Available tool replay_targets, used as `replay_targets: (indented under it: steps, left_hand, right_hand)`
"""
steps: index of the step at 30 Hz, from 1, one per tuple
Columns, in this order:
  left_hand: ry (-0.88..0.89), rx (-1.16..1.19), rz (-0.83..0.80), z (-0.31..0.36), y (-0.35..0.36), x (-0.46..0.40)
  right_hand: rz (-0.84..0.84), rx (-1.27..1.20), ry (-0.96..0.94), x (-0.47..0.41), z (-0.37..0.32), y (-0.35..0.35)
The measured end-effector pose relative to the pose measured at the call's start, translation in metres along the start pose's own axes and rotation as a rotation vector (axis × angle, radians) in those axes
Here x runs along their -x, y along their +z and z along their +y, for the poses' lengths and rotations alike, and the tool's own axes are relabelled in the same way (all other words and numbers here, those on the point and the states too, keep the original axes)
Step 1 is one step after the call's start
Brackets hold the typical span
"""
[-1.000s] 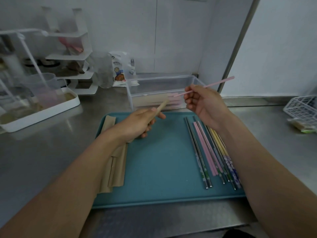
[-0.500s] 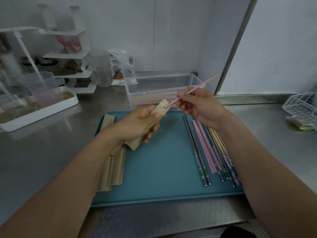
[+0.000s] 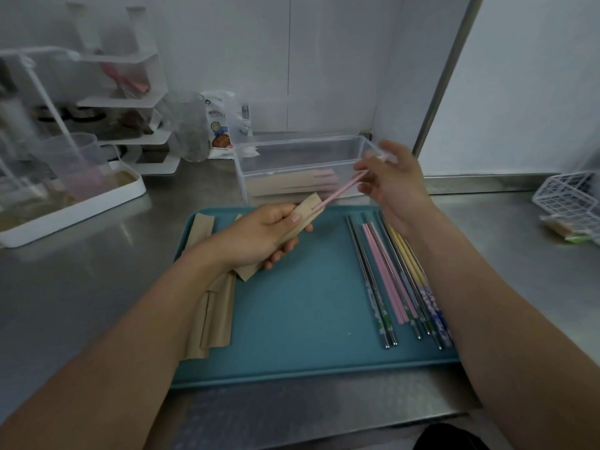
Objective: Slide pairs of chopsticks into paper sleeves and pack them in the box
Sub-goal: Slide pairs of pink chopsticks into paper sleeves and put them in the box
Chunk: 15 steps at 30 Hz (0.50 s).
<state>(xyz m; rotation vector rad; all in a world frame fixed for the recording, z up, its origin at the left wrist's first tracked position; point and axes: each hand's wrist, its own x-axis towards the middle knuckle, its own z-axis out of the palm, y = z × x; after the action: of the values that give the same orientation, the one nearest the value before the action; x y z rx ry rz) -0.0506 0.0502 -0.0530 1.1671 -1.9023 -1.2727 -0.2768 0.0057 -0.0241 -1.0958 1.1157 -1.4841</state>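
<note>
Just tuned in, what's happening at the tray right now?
A person is sleeving chopsticks. The left hand grips a brown paper sleeve above the teal tray, while the right hand feeds pink chopsticks into its open end; they are only partly in. More loose chopsticks and spare sleeves lie on the tray. The clear box behind already holds some sleeved pairs.
</note>
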Motion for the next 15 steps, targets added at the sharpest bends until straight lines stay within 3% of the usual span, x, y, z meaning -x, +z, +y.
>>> replay_targets:
  steps: [2, 9, 15]
  left_hand:
    - [-0.007, -0.005, 0.001, -0.001, 0.0, 0.0]
    - [-0.025, 0.014, 0.018, -0.003, 0.002, -0.001]
    - [-0.035, 0.02, 0.011, -0.004, 0.005, -0.002]
  right_hand:
    - [0.049, 0.147, -0.11, -0.002, 0.001, -0.002]
    - [-0.456, 0.314, 0.077, 0.008, 0.004, 0.001]
    - [-0.666, 0.331, 0.22, 0.012, 0.004, -0.002]
